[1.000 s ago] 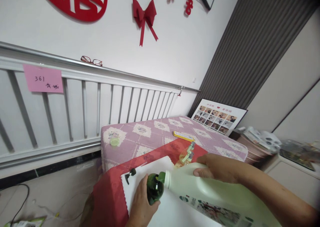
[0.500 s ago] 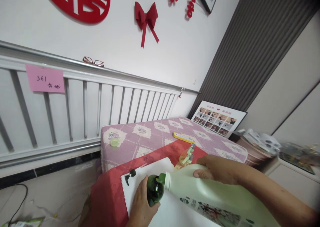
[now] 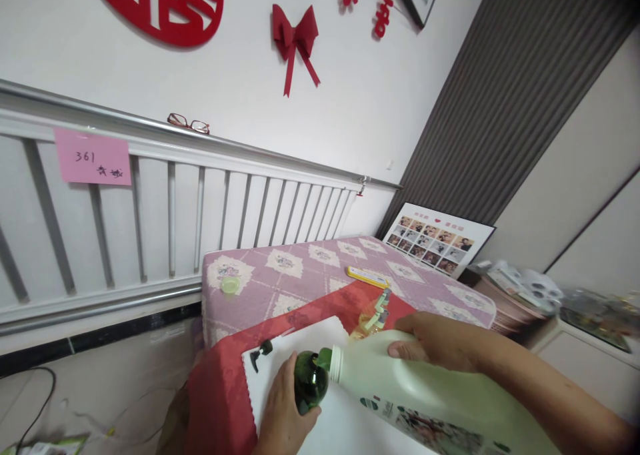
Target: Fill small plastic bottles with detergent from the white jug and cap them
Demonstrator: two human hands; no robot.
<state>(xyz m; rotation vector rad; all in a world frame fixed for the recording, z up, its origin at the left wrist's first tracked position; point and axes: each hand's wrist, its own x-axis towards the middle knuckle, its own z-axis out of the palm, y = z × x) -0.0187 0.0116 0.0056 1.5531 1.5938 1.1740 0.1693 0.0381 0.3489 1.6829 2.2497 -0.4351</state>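
My left hand (image 3: 286,411) is closed round a dark green bottle (image 3: 311,383) over a white sheet (image 3: 345,411). In my right hand (image 3: 425,338) is a large pale green jug (image 3: 425,388), tipped nearly on its side. The jug's neck meets the mouth of the green bottle, with a green spout (image 3: 325,357) between them. Whether liquid is running cannot be made out. Left of the bottle a black pump head (image 3: 261,355) lies on the sheet. Behind the jug is an amber bottle with a pale trigger sprayer (image 3: 374,316), partly hidden.
A red cloth (image 3: 225,381) lies beneath the white sheet on a bed with a purple patterned cover (image 3: 260,275). On the cover are a light green cap (image 3: 230,285) and a yellow-and-white box (image 3: 367,276). A white radiator (image 3: 170,215) runs along the wall.
The view has shifted very slightly. Both hands, the jug and the bottle hold the same positions.
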